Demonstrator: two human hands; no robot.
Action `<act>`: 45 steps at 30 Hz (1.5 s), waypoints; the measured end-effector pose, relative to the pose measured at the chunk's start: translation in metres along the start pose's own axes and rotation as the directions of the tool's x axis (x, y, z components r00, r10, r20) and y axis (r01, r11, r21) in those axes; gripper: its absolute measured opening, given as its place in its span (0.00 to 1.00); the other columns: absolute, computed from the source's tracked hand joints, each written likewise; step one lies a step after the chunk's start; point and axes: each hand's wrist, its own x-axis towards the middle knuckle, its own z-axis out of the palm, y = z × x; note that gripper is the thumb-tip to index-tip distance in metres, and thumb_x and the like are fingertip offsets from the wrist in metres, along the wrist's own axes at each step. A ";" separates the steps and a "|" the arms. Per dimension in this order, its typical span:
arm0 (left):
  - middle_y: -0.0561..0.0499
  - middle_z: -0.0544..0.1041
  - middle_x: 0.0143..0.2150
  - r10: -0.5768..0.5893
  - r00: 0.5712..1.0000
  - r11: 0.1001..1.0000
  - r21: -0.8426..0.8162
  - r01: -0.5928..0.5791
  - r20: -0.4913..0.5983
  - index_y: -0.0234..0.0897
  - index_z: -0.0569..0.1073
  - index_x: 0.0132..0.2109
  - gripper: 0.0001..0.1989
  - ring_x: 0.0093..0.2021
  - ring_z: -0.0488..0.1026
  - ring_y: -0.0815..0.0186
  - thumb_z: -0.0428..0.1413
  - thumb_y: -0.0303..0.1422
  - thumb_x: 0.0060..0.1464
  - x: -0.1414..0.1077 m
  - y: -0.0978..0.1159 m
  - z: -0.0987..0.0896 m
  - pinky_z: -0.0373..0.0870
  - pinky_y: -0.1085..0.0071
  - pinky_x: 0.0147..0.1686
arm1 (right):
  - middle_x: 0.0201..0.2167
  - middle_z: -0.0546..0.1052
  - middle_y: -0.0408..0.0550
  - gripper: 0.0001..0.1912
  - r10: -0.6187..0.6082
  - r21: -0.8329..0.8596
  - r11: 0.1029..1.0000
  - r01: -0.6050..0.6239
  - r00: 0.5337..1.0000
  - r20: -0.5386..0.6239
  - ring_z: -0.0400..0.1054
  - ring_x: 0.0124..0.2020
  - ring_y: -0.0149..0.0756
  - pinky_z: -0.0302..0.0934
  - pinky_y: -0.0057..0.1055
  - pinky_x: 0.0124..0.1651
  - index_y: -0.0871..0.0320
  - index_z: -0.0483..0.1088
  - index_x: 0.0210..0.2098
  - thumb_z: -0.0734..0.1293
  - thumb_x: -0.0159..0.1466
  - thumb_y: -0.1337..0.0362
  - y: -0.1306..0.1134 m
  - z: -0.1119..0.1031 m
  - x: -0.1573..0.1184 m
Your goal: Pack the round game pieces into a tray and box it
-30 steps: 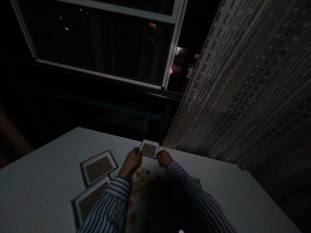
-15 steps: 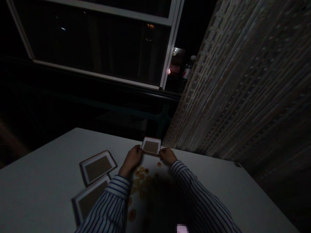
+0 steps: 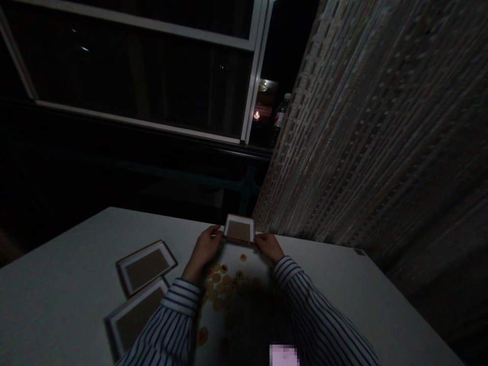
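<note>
Left hand [image 3: 206, 248], right hand [image 3: 269, 247] pinched shallow box [image 3: 239, 230] at near corners; seemed light, stiff, best held at sides.

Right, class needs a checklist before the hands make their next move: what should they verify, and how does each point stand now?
1. Left hand at the small box: ok, near left corner.
2. Right hand at it: ok, near right corner.
3. Its underside flat on the table: cannot tell.
4. Discs well lit: not ok, many in shadow.
5. Nearer left-side box fully visible: not ok, left sleeve overlaps it.
</note>
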 end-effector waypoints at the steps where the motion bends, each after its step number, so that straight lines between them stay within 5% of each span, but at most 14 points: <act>1: 0.40 0.74 0.47 0.004 1.000 1.000 -0.005 -0.004 0.000 0.28 0.69 0.50 0.20 0.46 0.72 0.61 0.48 0.35 0.53 -0.001 0.001 0.000 0.65 0.69 0.47 | 0.19 0.73 0.46 0.15 0.001 0.012 1.000 -0.001 1.000 -0.005 0.63 0.21 0.27 0.53 0.22 0.27 0.64 0.74 0.28 0.57 0.58 0.65 0.000 -0.002 -0.002; 26: 0.40 0.77 0.44 -0.008 0.979 0.978 -0.201 0.050 0.205 0.27 0.66 0.53 0.23 0.43 0.74 0.61 0.49 0.37 0.54 -0.045 0.022 0.023 0.68 0.69 0.44 | 0.25 0.76 0.49 0.19 -0.001 0.262 0.965 0.023 0.997 -0.082 0.68 0.27 0.34 0.58 0.25 0.28 0.65 0.73 0.40 0.59 0.56 0.60 0.027 -0.026 -0.053; 36: 0.48 0.77 0.30 -0.143 0.970 0.835 -0.502 0.226 0.198 0.34 0.64 0.55 0.23 0.26 0.73 0.70 0.53 0.34 0.52 -0.079 0.028 0.042 0.69 0.77 0.26 | 0.32 0.77 0.51 0.19 -0.020 0.404 0.914 0.046 0.997 -0.068 0.71 0.32 0.37 0.63 0.29 0.34 0.64 0.70 0.42 0.60 0.56 0.59 0.041 -0.026 -0.073; 45: 0.44 0.78 0.33 -0.174 0.975 0.712 -0.666 0.223 0.142 0.34 0.59 0.58 0.29 0.32 0.76 0.66 0.56 0.37 0.51 -0.097 0.016 0.062 0.73 0.69 0.35 | 0.32 0.78 0.49 0.15 -0.082 0.415 0.906 0.080 0.997 -0.012 0.72 0.32 0.38 0.65 0.31 0.35 0.60 0.67 0.41 0.60 0.56 0.61 0.036 -0.033 -0.088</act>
